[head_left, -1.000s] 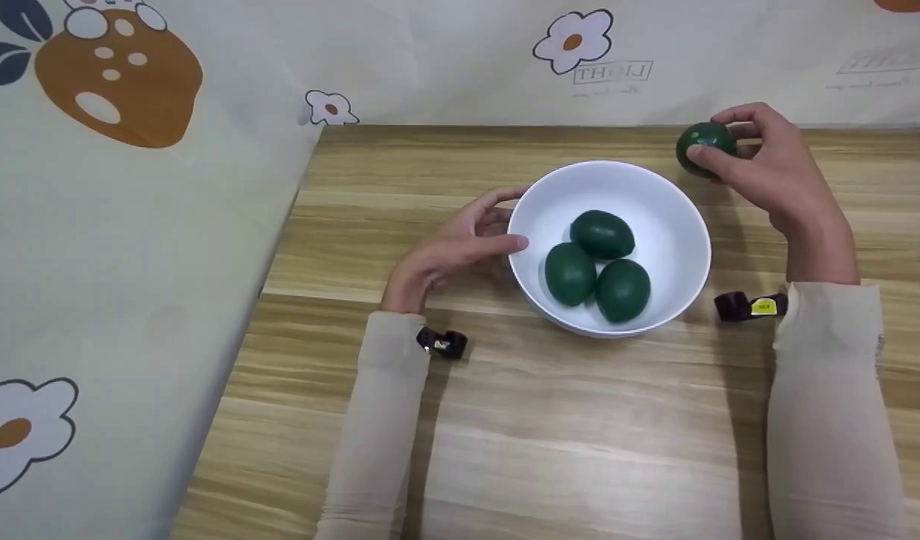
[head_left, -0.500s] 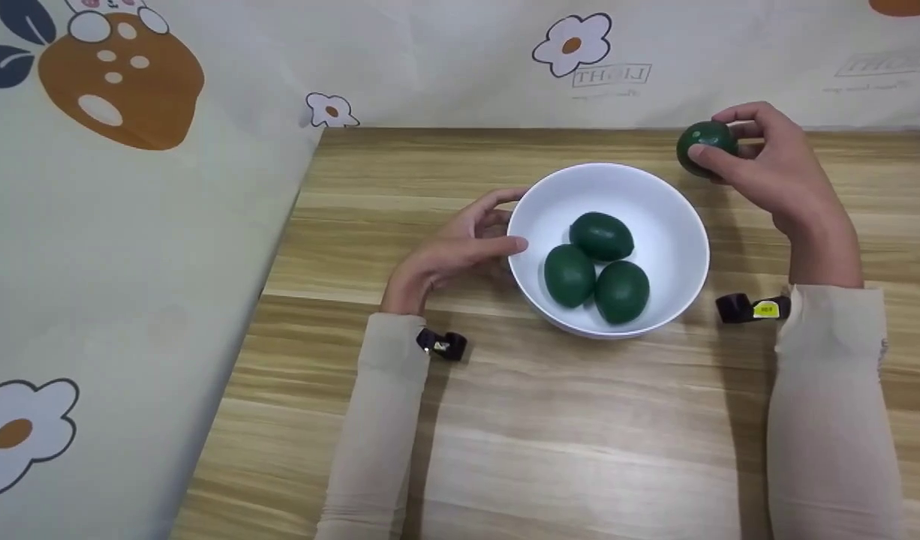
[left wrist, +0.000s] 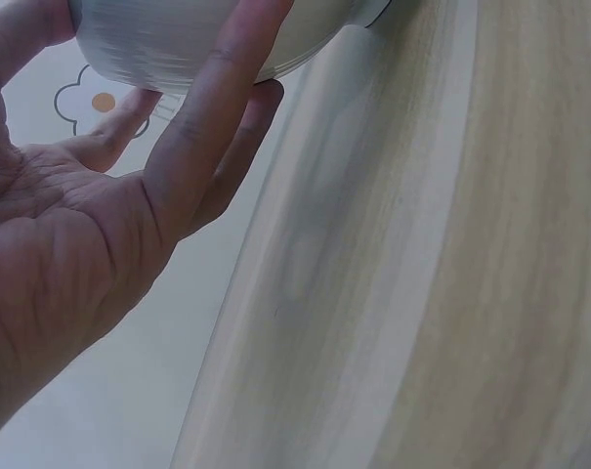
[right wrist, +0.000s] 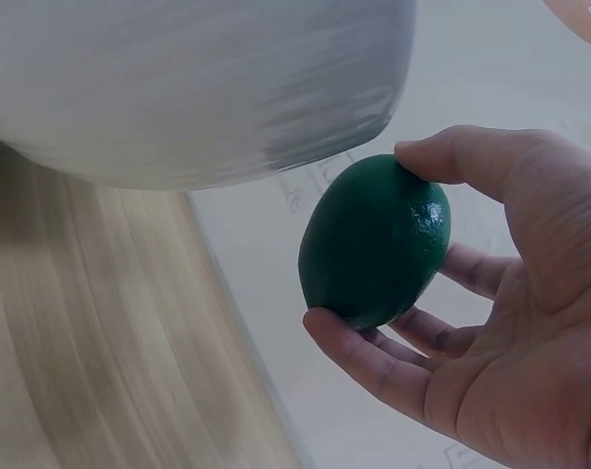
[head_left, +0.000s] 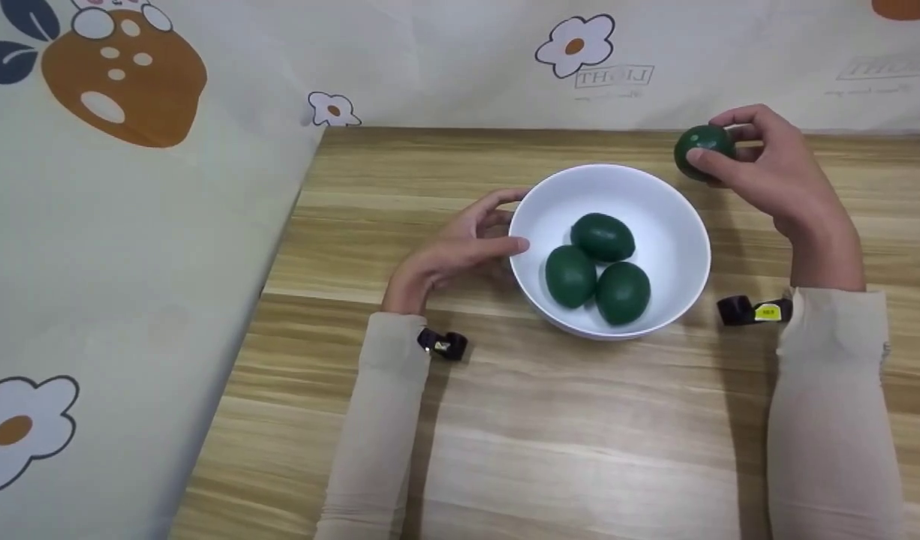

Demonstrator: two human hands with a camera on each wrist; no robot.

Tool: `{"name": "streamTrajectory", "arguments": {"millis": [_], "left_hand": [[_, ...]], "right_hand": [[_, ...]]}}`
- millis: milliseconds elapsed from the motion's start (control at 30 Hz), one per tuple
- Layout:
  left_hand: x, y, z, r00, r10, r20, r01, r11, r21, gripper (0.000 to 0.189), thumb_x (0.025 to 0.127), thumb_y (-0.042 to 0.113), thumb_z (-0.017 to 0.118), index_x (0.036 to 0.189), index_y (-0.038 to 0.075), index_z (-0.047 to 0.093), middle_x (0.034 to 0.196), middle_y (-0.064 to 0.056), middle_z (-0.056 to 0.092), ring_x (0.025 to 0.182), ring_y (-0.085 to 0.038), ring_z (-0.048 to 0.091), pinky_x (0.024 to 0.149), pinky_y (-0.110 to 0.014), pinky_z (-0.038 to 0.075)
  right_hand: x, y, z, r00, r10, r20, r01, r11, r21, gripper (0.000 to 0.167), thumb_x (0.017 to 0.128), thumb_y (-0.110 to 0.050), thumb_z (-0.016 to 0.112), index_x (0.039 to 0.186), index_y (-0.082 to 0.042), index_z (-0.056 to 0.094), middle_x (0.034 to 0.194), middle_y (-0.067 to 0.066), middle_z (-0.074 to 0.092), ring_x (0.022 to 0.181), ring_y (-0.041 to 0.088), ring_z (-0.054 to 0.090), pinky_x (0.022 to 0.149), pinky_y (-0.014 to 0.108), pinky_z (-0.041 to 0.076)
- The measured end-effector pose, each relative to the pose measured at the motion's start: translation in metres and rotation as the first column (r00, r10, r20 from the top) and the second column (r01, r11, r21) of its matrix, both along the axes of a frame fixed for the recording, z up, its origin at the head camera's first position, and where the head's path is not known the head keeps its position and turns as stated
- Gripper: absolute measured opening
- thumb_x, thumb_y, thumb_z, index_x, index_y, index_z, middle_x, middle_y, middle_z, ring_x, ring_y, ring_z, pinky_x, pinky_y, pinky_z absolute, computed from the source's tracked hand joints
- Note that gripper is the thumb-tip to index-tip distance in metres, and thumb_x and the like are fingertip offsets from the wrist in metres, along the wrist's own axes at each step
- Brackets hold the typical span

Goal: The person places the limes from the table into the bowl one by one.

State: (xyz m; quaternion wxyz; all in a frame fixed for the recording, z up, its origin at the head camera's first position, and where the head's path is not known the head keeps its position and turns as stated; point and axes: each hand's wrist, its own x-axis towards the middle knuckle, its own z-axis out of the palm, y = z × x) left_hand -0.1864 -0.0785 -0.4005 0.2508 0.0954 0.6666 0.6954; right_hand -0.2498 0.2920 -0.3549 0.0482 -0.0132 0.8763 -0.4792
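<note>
A white bowl [head_left: 670,225] stands before me in the head view, with three dark green, lime-like fruits [head_left: 623,292] lying together inside it. My left hand [head_left: 460,244] grips the bowl's left side, thumb over the rim and fingers spread along the outer wall. In the left wrist view, those fingertips [left wrist: 261,93] reach the bowl's lower side. Beyond the bowl's right rim, my right hand [head_left: 779,165] pinches another dark green lime [head_left: 699,142] between thumb and fingers. The right wrist view shows this oval, glossy lime [right wrist: 373,244] close beside the bowl's outer wall [right wrist: 227,88].
The wood-grain table [head_left: 580,435] extends under both arms. A pale patterned wall covering [head_left: 430,60] borders the table's back edge, and more of it lies along the left. Small black cameras [head_left: 443,345] sit at both wrists.
</note>
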Motion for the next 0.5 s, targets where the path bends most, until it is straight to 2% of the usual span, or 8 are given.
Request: {"name": "streamTrajectory", "arguments": {"millis": [167,333,500], "left_hand": [[0.0001,-0.0012,-0.0008,1.0,0.004,-0.017,-0.004,1.0,0.0,0.072,0.093,0.007,0.074,0.158,0.017,0.045,0.143,-0.018,0.061,0.122,-0.024,0.064,0.094,-0.031,0.058],[-0.0003,-0.0026,-0.0021,1.0,0.006,-0.023,-0.006,1.0,-0.011,0.071,0.093,0.008,0.074,0.157,0.018,0.045,0.144,-0.017,0.062,0.122,-0.024,0.065,0.089,-0.032,0.059],[-0.0003,-0.0036,-0.0029,1.0,0.01,-0.021,-0.01,1.0,-0.013,0.072,0.093,0.007,0.074,0.158,0.018,0.045,0.145,-0.017,0.061,0.124,-0.026,0.066,0.089,-0.032,0.059]], "right_hand": [[-0.0003,-0.0012,0.0002,1.0,0.018,0.004,-0.017,1.0,-0.014,0.05,0.097,-0.034,0.075,0.141,-0.021,0.054,0.132,0.0,0.052,0.115,0.019,0.062,0.077,0.011,0.055],[-0.0011,-0.0032,0.0002,1.0,0.03,0.003,-0.03,1.0,0.0,0.051,0.097,-0.036,0.075,0.141,-0.021,0.054,0.129,-0.003,0.052,0.118,0.022,0.061,0.076,0.01,0.054],[-0.001,-0.0056,0.0012,0.999,0.043,0.022,-0.043,0.999,0.003,0.052,0.096,-0.039,0.076,0.14,-0.023,0.054,0.127,-0.004,0.052,0.119,0.021,0.06,0.077,0.011,0.053]]}}
